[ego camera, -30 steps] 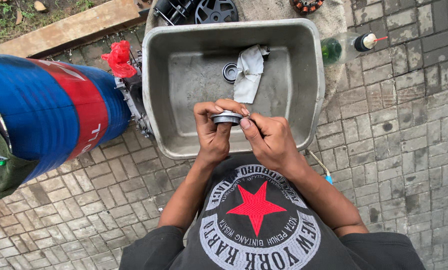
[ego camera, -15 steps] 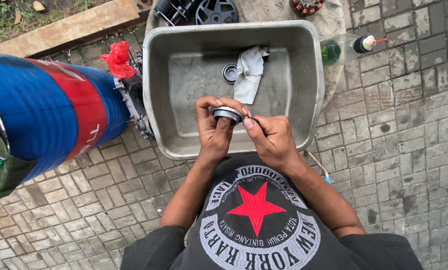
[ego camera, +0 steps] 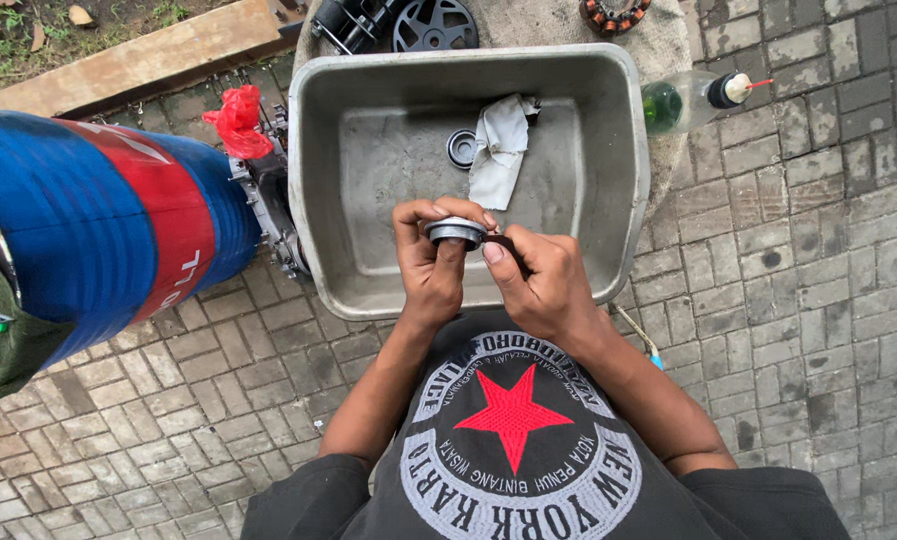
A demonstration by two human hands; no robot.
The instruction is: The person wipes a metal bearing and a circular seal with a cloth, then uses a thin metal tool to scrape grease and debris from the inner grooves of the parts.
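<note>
Head view, only 1 camera: both hands sit over the near edge of a grey metal tub (ego camera: 608,180), roughly centre frame. Left hand (ego camera: 430,262) has its fingers curled and clamped around a small round metal ring part (ego camera: 456,232), holding it from below and the side. Right hand (ego camera: 540,280) is at 3 o'clock of the part, thumb and fingertips pinched together against its rim; whether something small sits between them, can't tell. The part is above the tub's near wall, not resting on anything. Inside the tub: a dark ring-shaped piece (ego camera: 461,148) at 12 o'clock of the hands, touching or just beside a crumpled white rag (ego camera: 498,145) that lies to its 3 o'clock. Outside the tub at 2 o'clock, a clear bottle with green liquid (ego camera: 683,100) lies on its side with a white-and-red nozzle cap. At 9 o'clock, a large blue cylinder with a red band (ego camera: 88,230); a red plastic bag scrap (ego camera: 236,118) sits just above it at 10 o'clock. Black wheel-like parts (ego camera: 433,22) at 12 o'clock beyond the tub. Ground is grey paving brick (ego camera: 818,300).
</note>
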